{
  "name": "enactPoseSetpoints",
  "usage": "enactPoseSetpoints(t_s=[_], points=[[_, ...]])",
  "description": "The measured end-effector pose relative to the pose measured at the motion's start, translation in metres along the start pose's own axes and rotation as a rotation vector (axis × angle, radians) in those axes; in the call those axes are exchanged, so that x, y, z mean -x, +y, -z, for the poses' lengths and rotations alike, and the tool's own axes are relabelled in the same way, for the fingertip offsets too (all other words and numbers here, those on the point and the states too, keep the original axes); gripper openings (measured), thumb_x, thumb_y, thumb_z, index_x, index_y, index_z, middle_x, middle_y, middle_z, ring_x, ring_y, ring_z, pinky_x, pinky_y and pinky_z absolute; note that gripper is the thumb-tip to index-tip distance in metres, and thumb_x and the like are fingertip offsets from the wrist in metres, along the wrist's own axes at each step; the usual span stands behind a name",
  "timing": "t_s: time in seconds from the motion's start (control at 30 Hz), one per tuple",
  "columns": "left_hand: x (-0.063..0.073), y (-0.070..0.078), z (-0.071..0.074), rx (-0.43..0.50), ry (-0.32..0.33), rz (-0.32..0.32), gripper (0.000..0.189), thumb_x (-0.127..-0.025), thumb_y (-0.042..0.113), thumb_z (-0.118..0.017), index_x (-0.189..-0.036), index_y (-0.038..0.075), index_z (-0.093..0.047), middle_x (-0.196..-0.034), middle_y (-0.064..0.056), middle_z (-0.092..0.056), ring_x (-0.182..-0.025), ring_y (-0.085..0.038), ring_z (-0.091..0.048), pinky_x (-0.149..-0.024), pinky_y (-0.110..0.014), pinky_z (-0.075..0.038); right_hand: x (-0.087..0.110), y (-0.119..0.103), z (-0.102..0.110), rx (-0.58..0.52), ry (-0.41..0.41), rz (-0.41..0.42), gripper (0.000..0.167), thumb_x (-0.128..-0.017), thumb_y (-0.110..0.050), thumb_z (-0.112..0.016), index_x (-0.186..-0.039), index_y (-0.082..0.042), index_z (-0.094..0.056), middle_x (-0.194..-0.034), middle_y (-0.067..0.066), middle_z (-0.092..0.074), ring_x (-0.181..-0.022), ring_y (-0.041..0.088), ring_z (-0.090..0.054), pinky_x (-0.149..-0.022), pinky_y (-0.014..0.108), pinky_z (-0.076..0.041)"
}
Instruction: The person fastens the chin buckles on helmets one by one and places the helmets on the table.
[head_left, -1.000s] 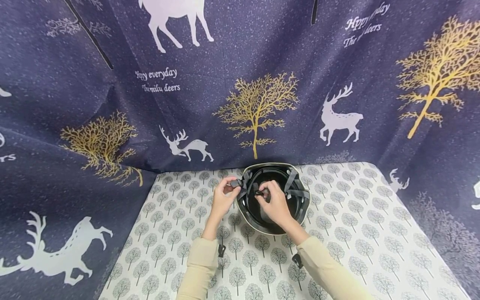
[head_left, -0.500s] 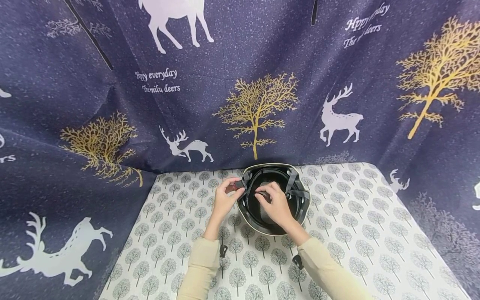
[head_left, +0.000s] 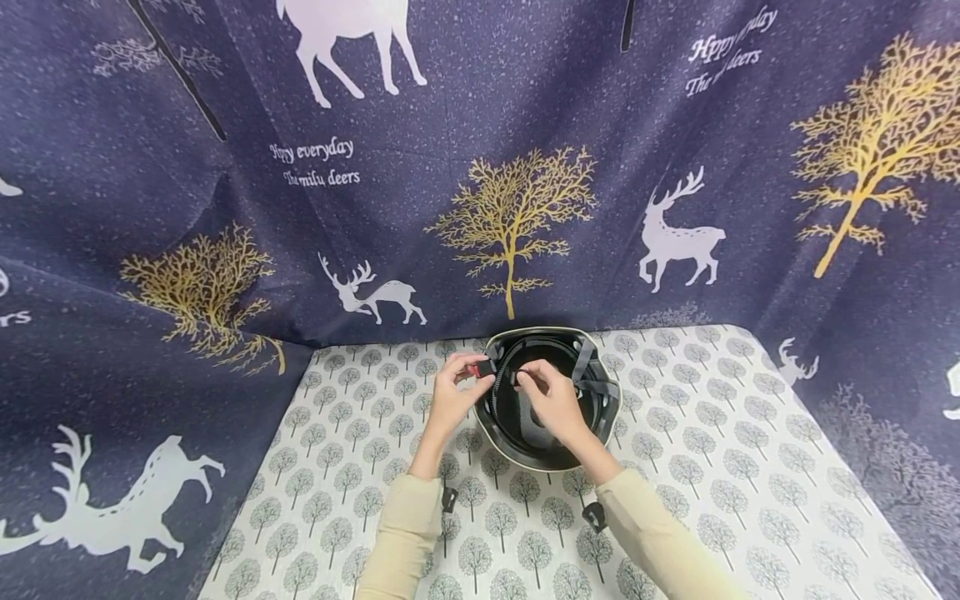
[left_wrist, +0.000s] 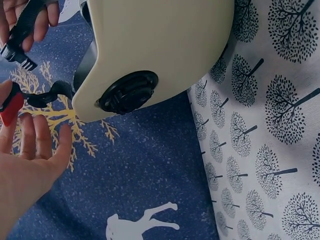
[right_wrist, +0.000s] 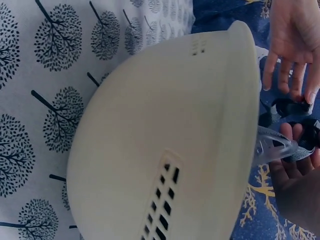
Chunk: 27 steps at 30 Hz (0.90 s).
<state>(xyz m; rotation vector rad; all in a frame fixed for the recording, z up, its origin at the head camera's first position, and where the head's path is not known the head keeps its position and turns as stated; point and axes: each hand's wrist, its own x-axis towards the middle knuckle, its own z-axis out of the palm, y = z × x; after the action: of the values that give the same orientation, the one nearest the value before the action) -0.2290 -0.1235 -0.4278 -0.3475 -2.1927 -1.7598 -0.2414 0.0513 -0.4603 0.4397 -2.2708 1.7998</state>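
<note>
A cream helmet [head_left: 517,454] rests upside down on the table, its black inside facing up. Left of its rim, my left hand [head_left: 450,400] pinches a red and black buckle half [head_left: 482,368] on a short dark strap. The red part [left_wrist: 12,106] shows plainly in the left wrist view. Over the helmet's opening, my right hand [head_left: 555,404] pinches the black pronged buckle half [left_wrist: 20,57] with its webbing strap. The two halves are apart. In the right wrist view the cream shell [right_wrist: 155,110] fills the middle, with my right hand [right_wrist: 295,200] beyond its rim.
A white tablecloth [head_left: 712,467] printed with grey trees covers the table. Behind it hangs a dark blue cloth [head_left: 480,108] with deer and gold trees. Dark side straps [head_left: 596,386] run along the helmet's right inside. A black dial [left_wrist: 127,92] sits on the shell.
The left hand has turned its buckle half, so the red part now shows, and shifted slightly right. The right hand's fingers have shifted and turned around their buckle half. The helmet has stayed put.
</note>
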Motion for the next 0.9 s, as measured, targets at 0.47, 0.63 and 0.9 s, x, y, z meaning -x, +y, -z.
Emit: enactPoseSetpoints(t_s=[0.47, 0.63, 0.9], points=[[0.000, -0.007, -0.002, -0.023, -0.062, -0.031, 0.027, -0.082, -0.006, -0.070, -0.107, -0.012, -0.062, -0.110, -0.029, -0.068, -0.097, -0.021, -0.067, -0.099, -0.051, -0.047, 0.003, -0.039, 0.009, -0.023, -0.048, -0.018, 0.014, -0.095, -0.001, -0.058, -0.101, 0.010, -0.062, -0.096, 0.028, -0.071, -0.086, 0.043, -0.070, -0.072, 0.017, -0.054], [0.001, -0.007, -0.003, -0.090, -0.043, -0.055, 0.024, -0.080, -0.007, -0.071, -0.103, -0.011, -0.064, -0.095, -0.025, -0.065, -0.093, -0.030, -0.064, -0.093, -0.049, -0.052, 0.003, -0.036, 0.007, -0.033, -0.044, 0.007, 0.013, -0.095, -0.001, -0.059, -0.101, 0.011, -0.062, -0.093, 0.028, -0.071, -0.083, 0.042, -0.070, -0.071, 0.014, -0.052], [-0.002, -0.008, -0.005, -0.118, -0.036, -0.123, 0.026, -0.076, -0.011, -0.070, -0.101, -0.016, -0.062, -0.081, -0.027, -0.062, -0.070, -0.032, -0.054, -0.070, -0.033, -0.049, -0.001, -0.037, 0.010, -0.050, -0.023, 0.036, 0.016, -0.095, -0.001, -0.057, -0.103, 0.013, -0.061, -0.089, 0.028, -0.070, -0.077, 0.035, -0.070, -0.067, 0.014, -0.050]])
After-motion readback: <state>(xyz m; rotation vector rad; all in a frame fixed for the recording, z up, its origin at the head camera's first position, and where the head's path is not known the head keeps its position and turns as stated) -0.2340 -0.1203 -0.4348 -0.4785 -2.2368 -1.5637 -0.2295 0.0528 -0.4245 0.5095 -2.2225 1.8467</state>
